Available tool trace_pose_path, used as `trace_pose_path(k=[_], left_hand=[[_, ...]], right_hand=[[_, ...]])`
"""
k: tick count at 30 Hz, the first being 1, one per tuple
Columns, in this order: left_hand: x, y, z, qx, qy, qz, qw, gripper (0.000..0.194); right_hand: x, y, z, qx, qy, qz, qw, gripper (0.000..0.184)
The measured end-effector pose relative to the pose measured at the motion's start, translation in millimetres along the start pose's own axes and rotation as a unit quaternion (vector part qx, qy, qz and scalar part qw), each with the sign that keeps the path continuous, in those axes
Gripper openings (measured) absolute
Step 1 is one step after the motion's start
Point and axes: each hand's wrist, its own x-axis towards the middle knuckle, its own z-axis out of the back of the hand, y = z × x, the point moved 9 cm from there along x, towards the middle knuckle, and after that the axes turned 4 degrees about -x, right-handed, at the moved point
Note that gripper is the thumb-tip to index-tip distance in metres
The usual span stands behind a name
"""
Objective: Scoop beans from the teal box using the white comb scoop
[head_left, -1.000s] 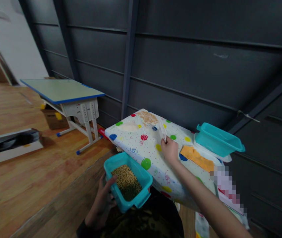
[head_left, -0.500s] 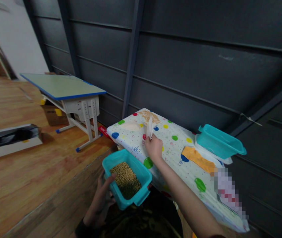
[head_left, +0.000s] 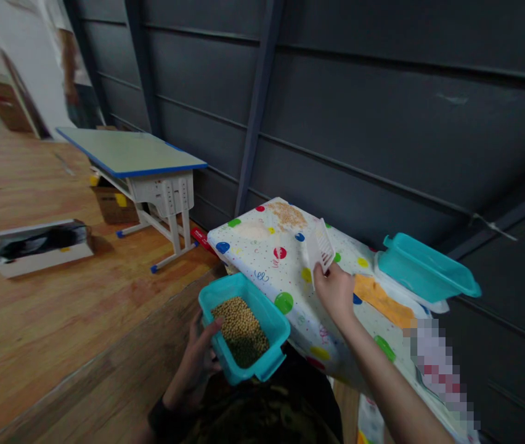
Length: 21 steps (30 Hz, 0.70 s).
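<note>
We swung our white slotted plastic scoop (head_left: 316,245) rightward, right hand (head_left: 336,290) closed on it; left hand (head_left: 198,348) gripped the turquoise rectangular plastic tub (head_left: 269,308) (presumably steadying round tan beans (head_left: 239,317)).

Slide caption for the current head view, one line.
Left hand holds a teal tub of beans; right hand holds a white slotted scoop over a spotted tablecloth.

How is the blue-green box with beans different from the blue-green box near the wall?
The bean box is held in the left hand, while the wall box rests on something white on the table. We look down into the bean box and see tan beans and dark green bits; the wall box shows mostly its side, its bottom hidden. Both are blue-green.
</note>
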Motion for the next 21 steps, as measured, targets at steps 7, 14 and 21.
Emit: trace_pose_path(k=[7, 14, 21], left_hand=[[-8, 3, -8.4, 0.007, 0.027, -0.016, 0.999, 0.103], [-12, -5, -6.3, 0.026, 0.019, -0.028, 0.999, 0.107], [-2, 2, 0.7, 0.013, 0.015, -0.003, 1.0, 0.113]], right_hand=[[-12, 56, -30, -0.008, 0.047, 0.095, 0.994, 0.037], [-18, 112, -58, 0.007, 0.072, 0.044, 0.996, 0.041], [-2, 89, -48, 0.105, 0.035, 0.027, 0.993, 0.025]])
